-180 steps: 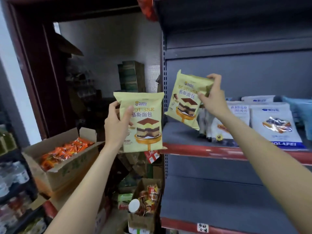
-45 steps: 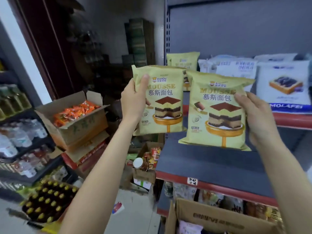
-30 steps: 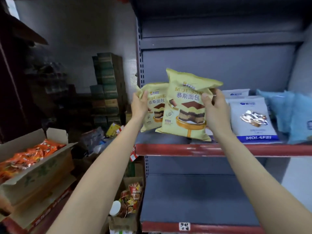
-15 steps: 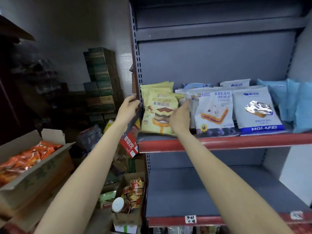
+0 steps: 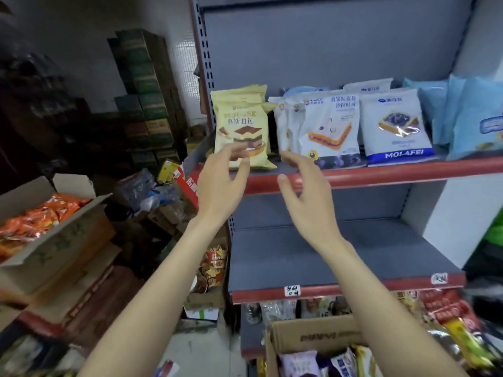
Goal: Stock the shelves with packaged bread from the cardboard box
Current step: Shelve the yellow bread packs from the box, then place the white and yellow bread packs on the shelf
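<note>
Hands (image 5: 266, 186) empty, mousse bread packs (image 5: 241, 131) upright on shelf (image 5: 381, 172)

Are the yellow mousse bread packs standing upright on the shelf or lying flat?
Upright. The yellow mousse bread packs stand on their bottom edges at the left end of the red-edged shelf, fronts facing out, one behind another.

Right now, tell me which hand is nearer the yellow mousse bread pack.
Left. The left hand overlaps the yellow mousse bread pack's lower edge; the right hand sits lower right of it.
</note>
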`<action>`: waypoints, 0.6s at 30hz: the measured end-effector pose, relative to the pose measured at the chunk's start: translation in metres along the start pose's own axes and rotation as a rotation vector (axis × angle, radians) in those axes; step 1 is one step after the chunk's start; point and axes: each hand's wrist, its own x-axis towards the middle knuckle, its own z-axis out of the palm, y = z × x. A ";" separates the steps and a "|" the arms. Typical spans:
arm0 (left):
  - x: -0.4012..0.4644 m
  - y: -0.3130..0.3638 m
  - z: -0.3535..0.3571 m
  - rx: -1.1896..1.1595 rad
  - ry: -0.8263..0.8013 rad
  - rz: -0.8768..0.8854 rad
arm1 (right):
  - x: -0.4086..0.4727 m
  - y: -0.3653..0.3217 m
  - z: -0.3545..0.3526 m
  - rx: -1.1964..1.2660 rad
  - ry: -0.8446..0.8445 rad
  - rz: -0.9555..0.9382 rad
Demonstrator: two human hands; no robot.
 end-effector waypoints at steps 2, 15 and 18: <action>-0.033 0.017 0.007 0.001 -0.036 0.060 | -0.034 0.010 -0.019 -0.053 -0.002 -0.029; -0.287 0.029 0.114 0.161 -0.885 -0.300 | -0.276 0.200 -0.155 -0.366 -0.980 0.641; -0.346 0.020 0.141 0.198 -1.023 -0.536 | -0.321 0.237 -0.175 -0.318 -1.122 0.734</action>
